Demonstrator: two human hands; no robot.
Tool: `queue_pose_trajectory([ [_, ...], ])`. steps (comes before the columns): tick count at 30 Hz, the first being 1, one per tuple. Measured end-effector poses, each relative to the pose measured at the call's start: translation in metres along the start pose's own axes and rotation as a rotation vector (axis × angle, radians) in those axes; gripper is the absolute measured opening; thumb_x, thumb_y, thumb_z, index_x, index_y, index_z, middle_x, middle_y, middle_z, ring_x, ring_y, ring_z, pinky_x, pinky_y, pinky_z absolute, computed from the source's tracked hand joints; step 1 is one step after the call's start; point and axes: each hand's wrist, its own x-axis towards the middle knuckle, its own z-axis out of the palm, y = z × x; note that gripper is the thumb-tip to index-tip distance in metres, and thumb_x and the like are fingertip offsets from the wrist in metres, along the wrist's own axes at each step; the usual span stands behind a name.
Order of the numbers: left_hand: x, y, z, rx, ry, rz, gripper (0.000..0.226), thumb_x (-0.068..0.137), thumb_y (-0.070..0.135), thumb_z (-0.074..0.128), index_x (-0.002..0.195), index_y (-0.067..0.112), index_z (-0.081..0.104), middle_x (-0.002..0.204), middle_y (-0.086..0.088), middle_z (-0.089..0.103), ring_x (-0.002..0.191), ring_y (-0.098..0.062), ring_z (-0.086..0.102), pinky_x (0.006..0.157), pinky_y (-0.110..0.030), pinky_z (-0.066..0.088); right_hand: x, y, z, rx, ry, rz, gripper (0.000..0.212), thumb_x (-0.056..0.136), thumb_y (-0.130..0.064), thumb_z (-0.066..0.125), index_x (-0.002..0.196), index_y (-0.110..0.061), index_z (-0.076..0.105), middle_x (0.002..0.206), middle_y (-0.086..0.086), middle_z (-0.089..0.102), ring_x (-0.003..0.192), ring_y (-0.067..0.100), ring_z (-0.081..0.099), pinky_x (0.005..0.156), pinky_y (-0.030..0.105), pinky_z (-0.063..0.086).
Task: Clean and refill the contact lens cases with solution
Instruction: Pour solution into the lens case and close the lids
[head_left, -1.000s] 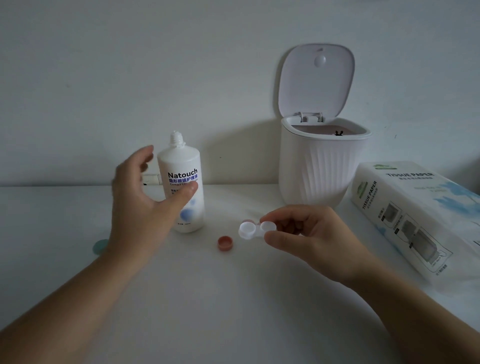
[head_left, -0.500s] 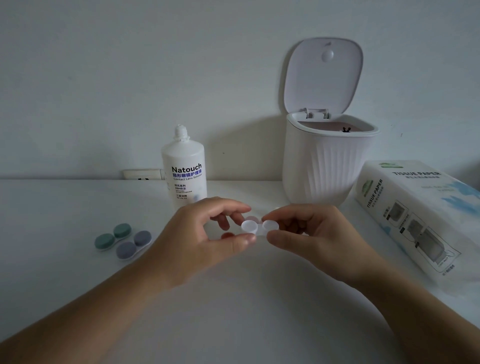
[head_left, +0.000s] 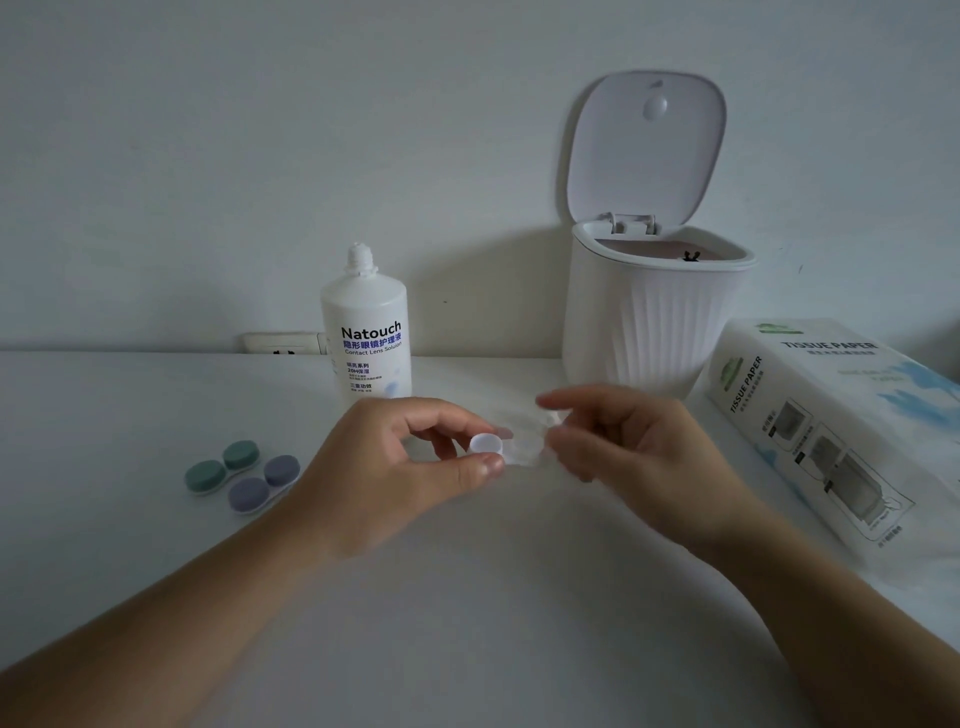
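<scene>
Open-lidded bin (head_left: 649, 332), tissue pack (head_left: 831, 431), wall socket (head_left: 283, 344)

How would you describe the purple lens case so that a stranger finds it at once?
Start at the solution bottle by the wall and look left and nearer along the table. Two lens cases lie side by side there. The purple case is the nearer one, beside the green case.

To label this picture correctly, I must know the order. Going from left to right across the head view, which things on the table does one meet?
Green lens case → purple lens case → solution bottle → white lens case pinched by the left hand → right hand, blurred → open-lidded bin → tissue paper pack.
</scene>
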Motion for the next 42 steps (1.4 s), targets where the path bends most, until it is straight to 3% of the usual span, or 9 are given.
queue_pose_trajectory([
  [5, 0.001, 0.001, -0.005, -0.022, 0.000, -0.041, 0.019, 0.071, 0.045, 0.081, 0.088, 0.035, 0.078, 0.078, 0.006, 0.077, 0.075, -0.016, 0.071, 0.074, -0.020, 0.053, 0.010, 0.016, -0.008, -0.295, 0.293, 0.115, 0.009, 0.092, -0.032, 0.066, 0.085, -0.031, 0.072, 0.064, 0.004, 0.064, 0.051, -0.001, 0.056, 0.054, 0.018, 0.047],
  [10, 0.001, 0.003, -0.007, -0.023, -0.021, -0.075, 0.012, 0.077, 0.028, 0.087, 0.085, 0.032, 0.079, 0.078, 0.007, 0.076, 0.077, -0.019, 0.070, 0.072, -0.014, 0.051, 0.010, 0.023, -0.006, -0.679, 0.119, 0.270, 0.045, 0.065, -0.070, 0.067, 0.097, -0.038, 0.063, 0.067, -0.011, 0.057, 0.061, 0.000, 0.054, 0.055, 0.024, 0.039],
  [17, 0.000, 0.004, -0.008, 0.013, -0.044, -0.083, 0.010, 0.081, 0.027, 0.085, 0.086, 0.032, 0.079, 0.078, 0.011, 0.075, 0.078, -0.014, 0.068, 0.073, -0.012, 0.049, 0.009, 0.021, -0.007, -0.840, 0.060, 0.239, 0.025, 0.073, -0.061, 0.072, 0.088, -0.042, 0.066, 0.065, -0.018, 0.056, 0.062, -0.009, 0.050, 0.050, 0.016, 0.028],
  [22, -0.001, 0.004, -0.009, 0.018, -0.046, -0.077, 0.010, 0.080, 0.027, 0.085, 0.086, 0.031, 0.079, 0.079, 0.011, 0.075, 0.079, -0.014, 0.069, 0.073, -0.014, 0.050, 0.009, 0.022, -0.006, -0.739, 0.080, 0.166, 0.014, 0.077, -0.048, 0.075, 0.083, -0.036, 0.070, 0.068, -0.014, 0.062, 0.062, -0.003, 0.054, 0.049, 0.012, 0.034],
  [26, 0.000, 0.003, -0.009, 0.017, -0.052, -0.084, 0.011, 0.079, 0.028, 0.085, 0.087, 0.033, 0.079, 0.080, 0.011, 0.075, 0.079, -0.013, 0.068, 0.074, -0.015, 0.050, 0.008, 0.017, -0.004, -0.442, 0.172, 0.100, 0.025, 0.067, -0.056, 0.072, 0.079, -0.035, 0.073, 0.066, -0.014, 0.065, 0.053, 0.000, 0.052, 0.051, 0.010, 0.041],
  [28, 0.000, 0.003, -0.009, 0.012, -0.059, -0.087, 0.012, 0.078, 0.031, 0.086, 0.087, 0.033, 0.079, 0.081, 0.011, 0.075, 0.079, -0.013, 0.068, 0.074, -0.015, 0.050, 0.007, 0.014, -0.003, -0.306, 0.176, 0.103, 0.016, 0.073, -0.047, 0.076, 0.082, -0.033, 0.076, 0.068, -0.012, 0.068, 0.051, -0.002, 0.051, 0.049, 0.010, 0.041],
  [30, 0.000, 0.002, -0.008, 0.012, -0.064, -0.084, 0.013, 0.076, 0.037, 0.084, 0.087, 0.034, 0.079, 0.081, 0.011, 0.075, 0.079, -0.013, 0.068, 0.075, -0.017, 0.050, 0.006, 0.010, -0.004, -0.148, 0.167, 0.123, 0.004, 0.081, -0.032, 0.078, 0.084, -0.031, 0.077, 0.068, -0.008, 0.071, 0.055, -0.001, 0.058, 0.051, 0.010, 0.044],
  [37, 0.000, 0.002, -0.009, 0.025, -0.072, -0.074, 0.014, 0.078, 0.030, 0.085, 0.087, 0.038, 0.078, 0.082, 0.013, 0.075, 0.079, -0.009, 0.067, 0.073, -0.012, 0.049, 0.005, 0.002, -0.005, 0.204, 0.048, 0.089, 0.012, 0.084, 0.000, 0.075, 0.091, -0.005, 0.067, 0.083, 0.015, 0.076, 0.068, 0.017, 0.069, 0.064, 0.021, 0.053],
  [42, 0.000, 0.003, -0.008, 0.035, -0.098, -0.067, 0.015, 0.078, 0.031, 0.085, 0.088, 0.041, 0.078, 0.085, 0.022, 0.075, 0.079, -0.006, 0.067, 0.072, -0.008, 0.047, 0.001, -0.005, -0.001, 0.357, -0.008, 0.040, 0.024, 0.073, -0.009, 0.081, 0.085, -0.003, 0.062, 0.093, 0.017, 0.078, 0.086, 0.023, 0.077, 0.072, 0.020, 0.056],
])
